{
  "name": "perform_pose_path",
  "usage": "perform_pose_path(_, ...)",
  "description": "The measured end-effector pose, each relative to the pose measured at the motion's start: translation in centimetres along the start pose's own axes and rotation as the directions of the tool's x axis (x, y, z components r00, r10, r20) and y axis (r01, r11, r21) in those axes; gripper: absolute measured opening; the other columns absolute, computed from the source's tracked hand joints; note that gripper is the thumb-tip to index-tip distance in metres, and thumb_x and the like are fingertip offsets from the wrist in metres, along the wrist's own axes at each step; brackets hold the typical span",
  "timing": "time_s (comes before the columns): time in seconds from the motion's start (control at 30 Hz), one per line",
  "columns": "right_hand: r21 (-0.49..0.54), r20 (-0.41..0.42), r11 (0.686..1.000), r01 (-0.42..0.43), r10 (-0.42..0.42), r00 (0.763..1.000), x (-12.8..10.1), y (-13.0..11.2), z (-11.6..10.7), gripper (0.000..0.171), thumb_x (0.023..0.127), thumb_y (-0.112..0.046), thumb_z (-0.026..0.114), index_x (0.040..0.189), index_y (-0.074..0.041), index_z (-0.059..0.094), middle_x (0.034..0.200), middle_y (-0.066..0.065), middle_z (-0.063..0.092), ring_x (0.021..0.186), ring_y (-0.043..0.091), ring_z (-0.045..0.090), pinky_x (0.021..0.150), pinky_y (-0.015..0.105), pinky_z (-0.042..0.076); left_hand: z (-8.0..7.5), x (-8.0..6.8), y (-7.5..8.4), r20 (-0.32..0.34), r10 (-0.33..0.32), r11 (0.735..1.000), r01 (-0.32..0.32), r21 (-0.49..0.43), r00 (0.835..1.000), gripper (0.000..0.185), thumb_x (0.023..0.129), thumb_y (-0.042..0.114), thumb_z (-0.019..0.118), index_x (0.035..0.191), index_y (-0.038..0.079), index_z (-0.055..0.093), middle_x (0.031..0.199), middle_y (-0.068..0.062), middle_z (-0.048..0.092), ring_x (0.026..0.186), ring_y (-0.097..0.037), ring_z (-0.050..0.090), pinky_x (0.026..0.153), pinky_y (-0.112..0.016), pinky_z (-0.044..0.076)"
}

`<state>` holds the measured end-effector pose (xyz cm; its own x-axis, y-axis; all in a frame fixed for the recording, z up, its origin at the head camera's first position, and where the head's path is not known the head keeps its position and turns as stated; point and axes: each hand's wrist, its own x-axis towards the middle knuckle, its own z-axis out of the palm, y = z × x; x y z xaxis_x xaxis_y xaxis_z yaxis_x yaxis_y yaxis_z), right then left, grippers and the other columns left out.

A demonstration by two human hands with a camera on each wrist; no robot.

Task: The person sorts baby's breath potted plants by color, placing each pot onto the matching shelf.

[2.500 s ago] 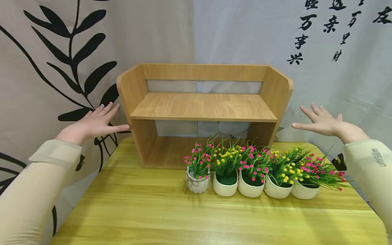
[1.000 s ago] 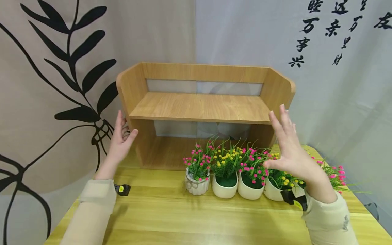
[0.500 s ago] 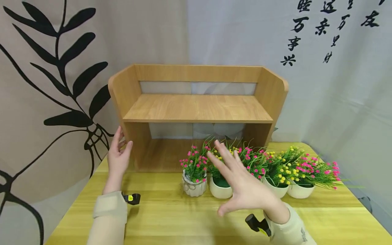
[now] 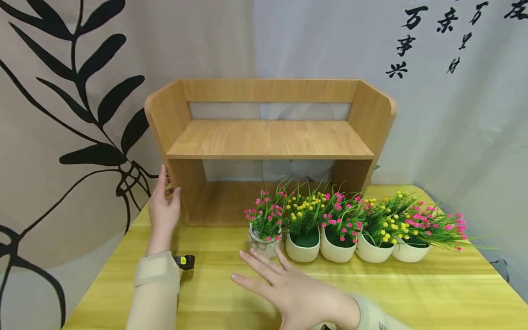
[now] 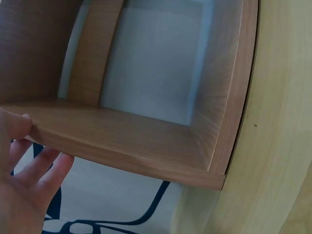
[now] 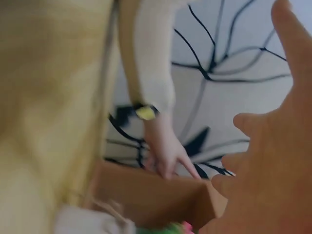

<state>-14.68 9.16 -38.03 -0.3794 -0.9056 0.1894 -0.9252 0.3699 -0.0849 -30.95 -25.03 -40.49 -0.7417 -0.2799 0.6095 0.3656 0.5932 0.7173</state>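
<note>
We are looking down at a yellow wood-grain worktop (image 4: 214,284) set against draped cloth backdrops.

Nearest to us, our right hand (image 4: 288,286) hovers low over the front of the worktop, palm down, fingers straight and spread wide, holding nothing. Its fingertips point toward a row of five small flower pots. The closest of them, a ribbed pot with pink flowers (image 4: 264,231), stands just beyond the fingertips, apart from them. To its right, in one line and touching or nearly touching, stand a pot with yellow flowers (image 4: 302,229), a second pink pot (image 4: 339,233), a second yellow pot (image 4: 373,238) and a last pink pot (image 4: 416,238) whose stems lean out to the right.

The row fills the way into the right part of the lower opening of the wooden shelf (image 4: 268,137), which stands behind it at the back of the worktop; the left part stays free.

Our left hand (image 4: 163,211) is at the shelf's left side panel, thumb on the front edge, fingers lying along the outer face, loosely clasping the board. The left wrist view shows the thumb (image 5: 14,126) on the panel's edge.

Behind hang a beige curtain with black leaves (image 4: 82,91) on the left and a pale curtain with black characters (image 4: 449,55) on the right.
</note>
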Motion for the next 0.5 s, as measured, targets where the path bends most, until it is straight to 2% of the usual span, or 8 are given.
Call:
perform_pose_path(0.13, 0.031, 0.037, 1.000, -0.002, 0.000, 0.999, 0.2, 0.0, 2.1, 0.111, 0.077, -0.070, 0.065, 0.157, -0.027, 0.003, 0.162, 0.006, -0.012, 0.147, 0.029, -0.001, 0.104, 0.071, 0.025, 0.2, 0.2, 0.1, 0.006, 0.010, 1.000, -0.010, 0.002, 1.000, 0.076, 0.095, -0.001, 0.056, 0.154, 0.037, 0.024, 0.136, -0.023, 0.049, 0.110, -0.044, 0.056, 0.084, -0.057, 0.053)
perform_pose_path(0.23, -0.004, 0.031, 0.999, -0.043, 0.043, 0.999, 0.2, 0.6, 3.6, 0.110, 0.077, -0.074, 0.060, 0.157, -0.025, 0.003, 0.161, 0.009, -0.012, 0.147, 0.029, 0.001, 0.106, 0.069, 0.023, 0.2, 0.3, 0.1, -0.001, 0.013, 1.000, -0.013, 0.006, 1.000, 0.078, 0.095, -0.003, 0.056, 0.154, 0.037, 0.024, 0.135, -0.022, 0.050, 0.109, -0.042, 0.057, 0.082, -0.057, 0.053)
perform_pose_path(0.3, 0.008, 0.029, 0.995, -0.096, 0.096, 0.995, 0.0, 1.0, 4.4, 0.111, 0.076, -0.076, 0.058, 0.157, -0.025, 0.002, 0.161, 0.011, -0.011, 0.147, 0.030, 0.003, 0.108, 0.067, 0.021, 0.1, 0.4, 0.2, -0.002, 0.013, 1.000, -0.013, 0.011, 1.000, 0.078, 0.095, -0.003, 0.055, 0.154, 0.036, 0.024, 0.134, -0.022, 0.050, 0.109, -0.042, 0.057, 0.082, -0.057, 0.053)
perform_pose_path(0.4, 0.122, 0.046, 0.975, -0.186, 0.181, 0.982, -0.7, 1.4, 5.1, 0.112, 0.076, -0.074, 0.060, 0.157, -0.024, 0.000, 0.161, 0.014, -0.009, 0.146, 0.033, 0.006, 0.109, 0.066, 0.020, 0.0, 0.3, 0.2, 0.008, 0.007, 1.000, -0.007, 0.018, 1.000, 0.078, 0.095, -0.003, 0.055, 0.154, 0.036, 0.023, 0.134, -0.022, 0.050, 0.108, -0.042, 0.057, 0.082, -0.057, 0.053)
perform_pose_path(0.5, 0.246, 0.070, 0.932, -0.268, 0.259, 0.963, -1.7, 1.6, 5.5, 0.114, 0.076, -0.071, 0.064, 0.157, -0.022, 0.001, 0.161, 0.017, -0.005, 0.145, 0.036, 0.011, 0.109, 0.065, 0.022, -0.2, 0.1, 0.2, 0.022, -0.001, 1.000, 0.001, 0.026, 1.000, 0.077, 0.095, -0.002, 0.056, 0.155, 0.035, 0.022, 0.135, -0.022, 0.049, 0.108, -0.041, 0.057, 0.081, -0.056, 0.053)
